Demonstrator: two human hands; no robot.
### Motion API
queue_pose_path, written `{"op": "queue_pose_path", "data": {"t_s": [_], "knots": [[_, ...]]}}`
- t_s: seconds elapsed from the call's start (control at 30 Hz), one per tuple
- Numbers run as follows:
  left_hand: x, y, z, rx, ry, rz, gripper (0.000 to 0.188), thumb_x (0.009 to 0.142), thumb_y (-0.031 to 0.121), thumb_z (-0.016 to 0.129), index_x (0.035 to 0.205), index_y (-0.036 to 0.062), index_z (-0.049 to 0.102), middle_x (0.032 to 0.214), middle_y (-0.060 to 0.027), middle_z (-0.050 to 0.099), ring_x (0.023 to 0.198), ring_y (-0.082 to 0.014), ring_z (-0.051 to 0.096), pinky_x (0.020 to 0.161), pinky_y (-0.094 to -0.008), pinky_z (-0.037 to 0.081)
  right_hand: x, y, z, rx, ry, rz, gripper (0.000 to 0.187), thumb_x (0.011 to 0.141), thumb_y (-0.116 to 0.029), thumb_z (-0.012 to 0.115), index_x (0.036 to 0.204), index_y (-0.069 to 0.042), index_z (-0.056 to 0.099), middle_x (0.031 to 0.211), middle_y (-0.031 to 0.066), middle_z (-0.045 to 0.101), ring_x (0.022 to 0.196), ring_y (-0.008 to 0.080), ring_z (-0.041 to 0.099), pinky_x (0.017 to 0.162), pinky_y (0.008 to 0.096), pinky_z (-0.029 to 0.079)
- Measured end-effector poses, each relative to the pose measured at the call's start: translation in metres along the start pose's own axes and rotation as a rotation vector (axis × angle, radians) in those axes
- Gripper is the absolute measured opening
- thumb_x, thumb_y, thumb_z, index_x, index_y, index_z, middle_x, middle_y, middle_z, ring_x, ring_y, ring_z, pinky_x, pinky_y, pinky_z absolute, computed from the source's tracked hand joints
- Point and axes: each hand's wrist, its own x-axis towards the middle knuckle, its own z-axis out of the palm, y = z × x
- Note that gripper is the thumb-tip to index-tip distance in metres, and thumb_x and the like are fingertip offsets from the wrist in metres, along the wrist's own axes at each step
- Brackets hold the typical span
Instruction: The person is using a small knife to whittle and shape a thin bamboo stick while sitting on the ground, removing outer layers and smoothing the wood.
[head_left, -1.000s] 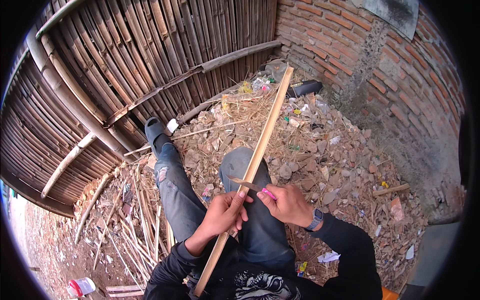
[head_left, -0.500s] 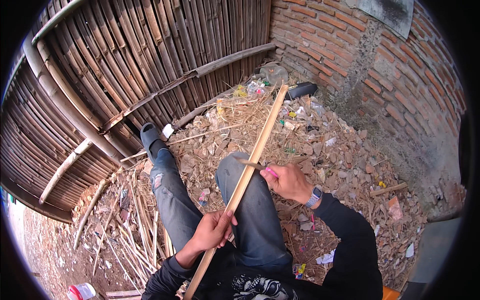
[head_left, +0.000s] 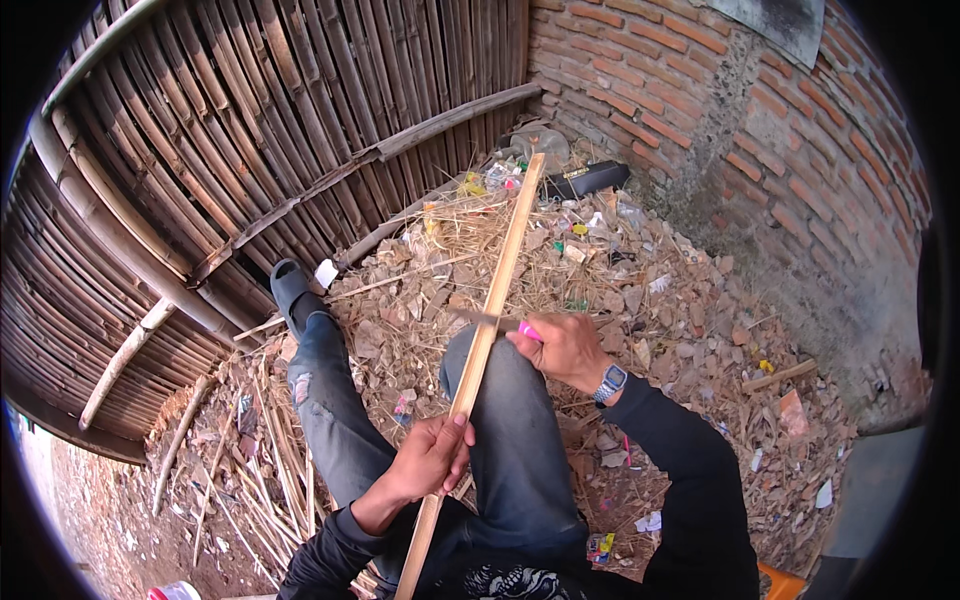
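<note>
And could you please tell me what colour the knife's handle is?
Pink; the handle shows best in the head view.

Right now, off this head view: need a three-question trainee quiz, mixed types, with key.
1. Short answer: which hand holds the pink-handled knife?
2. True or false: the brick wall stands to the right of the slatted fence in the picture.
3. Multiple choice: what does the left hand grip? A) a slipper B) a pale strip C) a black case

Key:
1. The right hand.
2. True.
3. B.
</note>
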Motion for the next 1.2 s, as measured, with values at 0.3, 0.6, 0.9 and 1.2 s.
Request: {"op": "queue_pose_path", "data": {"t_s": [0.3,0.6,0.9,1.2], "knots": [[-0.004,0.015,-0.02,0.079,-0.058,-0.055,0.043,0.117,0.033,0.034,0.099,0.0029,0.058,0.055,-0.0027,0.049,0.037,-0.01,0.045,0.038,-0.0237,0.037,0.063,0.059,-0.058,-0.117,-0.039,0.145,0.047,0.104,-0.049,0.06,0.081,-0.008,0.067,0.053,0.013,0.059,0.047,0.0349,0.062,0.046,0.046,0.048],[-0.003,0.026,-0.016,0.035,-0.223,-0.206,0.044,0.117,0.035,0.032,0.1,0.0035,0.057,0.06,-0.0025,0.052,0.041,-0.0111,0.048,0.038,-0.024,0.041,0.056,0.138,-0.068,-0.28,0.025,0.208,0.048,0.102,-0.052,0.06,0.083,-0.009,0.069,0.059,0.0145,0.064,0.054,0.0359,0.067,0.05,0.0482,0.052],[-0.029,-0.011,0.013,0.068,-0.244,-0.191,0.045,0.117,0.037,0.033,0.098,0.0031,0.058,0.057,-0.0023,0.051,0.04,-0.0102,0.048,0.037,-0.0234,0.039,-0.021,0.222,-0.059,-0.341,0.289,0.765,0.061,0.106,-0.056,0.046,0.089,-0.004,0.073,0.075,0.0265,0.069,0.077,0.0473,0.069,0.071,0.0577,0.053],[-0.077,-0.03,0.02,0.083,-0.147,-0.097,0.046,0.116,0.039,0.034,0.103,0.0017,0.058,0.062,-0.005,0.057,0.042,-0.0119,0.054,0.04,-0.024,0.044,-0.111,0.22,-0.166,0.172,0.515,1.005,0.069,0.107,-0.062,0.043,0.069,-0.006,0.054,0.06,0.007,0.052,0.055,0.0229,0.056,0.056,0.0416,0.044]]}}
